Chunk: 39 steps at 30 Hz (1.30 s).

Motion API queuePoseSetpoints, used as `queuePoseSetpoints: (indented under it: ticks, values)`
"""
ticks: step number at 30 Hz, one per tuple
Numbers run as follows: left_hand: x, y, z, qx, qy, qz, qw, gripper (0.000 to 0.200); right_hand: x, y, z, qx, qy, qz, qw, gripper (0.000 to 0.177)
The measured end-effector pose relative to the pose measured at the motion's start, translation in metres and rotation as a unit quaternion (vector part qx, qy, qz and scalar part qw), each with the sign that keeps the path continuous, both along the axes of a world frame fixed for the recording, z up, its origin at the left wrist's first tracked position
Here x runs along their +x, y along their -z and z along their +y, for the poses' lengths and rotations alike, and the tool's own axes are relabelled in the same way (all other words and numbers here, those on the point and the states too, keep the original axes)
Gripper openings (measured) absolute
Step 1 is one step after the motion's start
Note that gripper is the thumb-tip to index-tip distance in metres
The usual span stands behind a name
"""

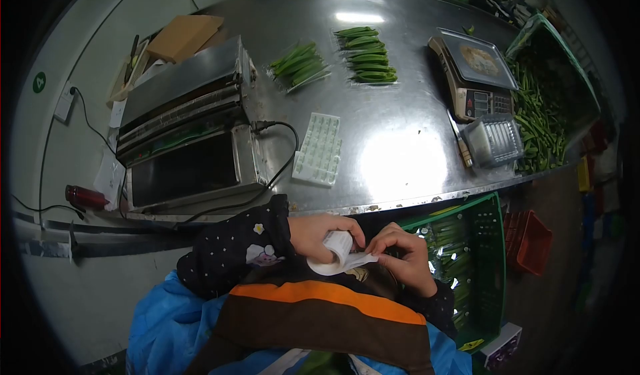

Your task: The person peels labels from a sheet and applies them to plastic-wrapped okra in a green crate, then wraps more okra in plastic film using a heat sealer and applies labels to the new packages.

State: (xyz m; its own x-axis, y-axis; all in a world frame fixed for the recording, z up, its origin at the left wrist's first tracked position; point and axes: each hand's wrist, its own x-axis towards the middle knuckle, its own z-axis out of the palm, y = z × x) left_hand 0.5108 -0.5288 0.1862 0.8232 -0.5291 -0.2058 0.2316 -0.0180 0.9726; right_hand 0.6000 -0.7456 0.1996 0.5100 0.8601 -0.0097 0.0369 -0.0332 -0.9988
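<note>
My left hand [312, 234] is wrapped round a small roll of white labels [339, 244], held close to my body in front of the table edge. Thumb and fingers of my right hand [409, 260] pinch the loose end of the strip, just right of the roll. On the steel table [393, 118] beyond lie several green-and-white label sheets [318, 150]. Farther back are a clear pack of okra [298, 65] and a neat row of okra [368, 55] on plastic film.
A metal wrapping machine [190, 125] with a black cord stands left. At right are a weighing scale [475, 75], a clear plastic box [495, 140], a wooden-handled knife [461, 145] and heaped green beans [540, 122]. Below the table edge sits a green crate [490, 268] of packs.
</note>
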Motion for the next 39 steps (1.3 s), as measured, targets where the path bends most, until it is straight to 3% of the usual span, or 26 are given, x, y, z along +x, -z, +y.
queuePoseSetpoints:
  ticks: [2,4,6,8,9,11,13,16,18,21,24,26,28,30,32,34,37,39]
  values:
    - [-0.004,0.004,0.001,-0.011,0.003,-0.019,1.0,0.049,-0.001,0.001,-0.004,0.0,0.007,-0.022,1.0,0.011]
    - [-0.012,0.007,-0.002,-0.154,-0.132,0.124,0.971,0.05,-0.002,0.001,-0.007,0.001,0.025,-0.046,0.999,0.012]
    - [-0.019,0.013,-0.004,-0.217,-0.161,0.159,0.95,0.049,-0.007,-0.005,-0.009,0.002,0.045,-0.069,0.997,0.014]
    - [-0.023,0.01,-0.007,-0.334,-0.21,0.21,0.894,0.047,-0.014,-0.018,-0.01,-0.016,0.104,0.094,0.99,0.017]
    - [-0.025,0.005,-0.007,-0.322,-0.223,0.209,0.896,0.045,-0.012,-0.018,-0.012,-0.016,0.103,0.094,0.99,0.017]
    - [-0.027,0.021,0.001,-0.317,-0.207,0.201,0.904,0.043,-0.004,-0.016,-0.016,-0.024,0.027,-0.145,0.989,0.023]
    - [-0.031,0.026,0.005,-0.312,-0.188,0.193,0.911,0.042,-0.005,-0.015,-0.017,-0.023,0.036,-0.131,0.991,0.025]
    - [-0.035,0.021,0.002,-0.301,-0.251,0.162,0.906,0.038,-0.007,-0.008,-0.015,-0.017,0.043,-0.1,0.994,0.03]
    - [-0.036,0.018,-0.001,-0.355,-0.319,0.101,0.873,0.033,-0.008,-0.007,-0.014,-0.011,0.039,-0.084,0.996,0.033]
    - [-0.044,0.023,0.011,-0.342,-0.284,0.135,0.885,0.031,-0.01,-0.01,-0.012,-0.036,0.043,-0.048,0.997,0.037]
    - [-0.047,0.025,0.01,-0.335,-0.266,0.156,0.891,0.031,-0.009,-0.024,-0.009,-0.089,-0.013,-0.082,0.993,0.041]
    - [-0.049,0.022,0.009,-0.335,-0.267,0.155,0.89,0.032,-0.01,-0.029,-0.006,-0.073,-0.068,-0.031,0.995,0.041]
    - [-0.05,0.019,0.011,-0.282,-0.232,0.115,0.924,0.031,-0.011,-0.031,-0.006,-0.08,-0.087,0.009,0.993,0.043]
    - [-0.05,0.022,0.013,-0.271,-0.22,0.103,0.932,0.031,-0.011,-0.024,-0.009,-0.08,-0.104,-0.1,0.986,0.039]
    - [-0.052,0.02,0.015,-0.258,-0.206,0.09,0.94,0.032,-0.011,-0.023,-0.008,-0.061,-0.067,-0.136,0.987,0.035]
    - [-0.055,0.011,0.015,-0.363,-0.227,0.25,0.868,0.032,-0.009,-0.02,-0.007,-0.041,-0.03,-0.171,0.984,0.032]
    - [-0.054,0.013,0.008,-0.309,-0.244,0.238,0.888,0.031,-0.012,-0.012,-0.007,-0.002,-0.018,-0.17,0.985,0.025]
    - [-0.053,0.006,0.009,-0.261,-0.251,0.26,0.895,0.031,-0.022,-0.011,-0.003,0.039,-0.003,0.016,0.999,0.042]
